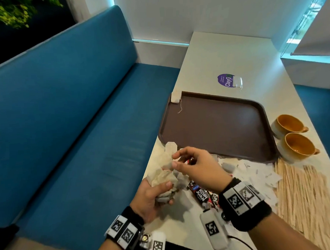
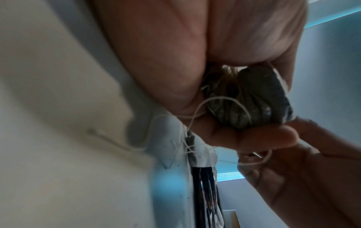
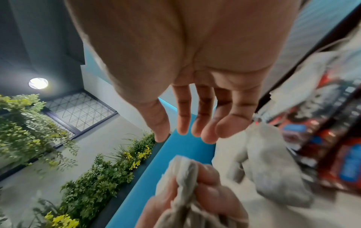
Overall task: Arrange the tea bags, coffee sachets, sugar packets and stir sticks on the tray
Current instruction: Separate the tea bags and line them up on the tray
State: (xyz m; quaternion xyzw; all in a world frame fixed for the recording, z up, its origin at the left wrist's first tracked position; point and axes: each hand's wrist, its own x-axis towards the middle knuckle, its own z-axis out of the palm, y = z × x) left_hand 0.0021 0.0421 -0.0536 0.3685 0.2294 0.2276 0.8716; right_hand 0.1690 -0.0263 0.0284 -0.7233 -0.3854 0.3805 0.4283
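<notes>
My left hand (image 1: 161, 191) grips a bunch of beige tea bags (image 1: 163, 178) just off the brown tray's (image 1: 218, 125) near left corner. The left wrist view shows the tea bags (image 2: 246, 106) squeezed in the fist, their strings dangling. My right hand (image 1: 175, 160) hovers over the bunch with relaxed fingers (image 3: 183, 121) and holds nothing. One tea bag (image 1: 175, 97) lies on the tray's far left corner. Black-and-red coffee sachets (image 1: 200, 193) lie under my right wrist. White sugar packets (image 1: 259, 172) and wooden stir sticks (image 1: 303, 193) lie to the right.
Two cups with orange insides (image 1: 289, 125) (image 1: 298, 145) stand right of the tray. Another tea bag (image 1: 237, 82) lies on a purple sticker beyond the tray. A blue bench (image 1: 73, 120) runs along the table's left edge.
</notes>
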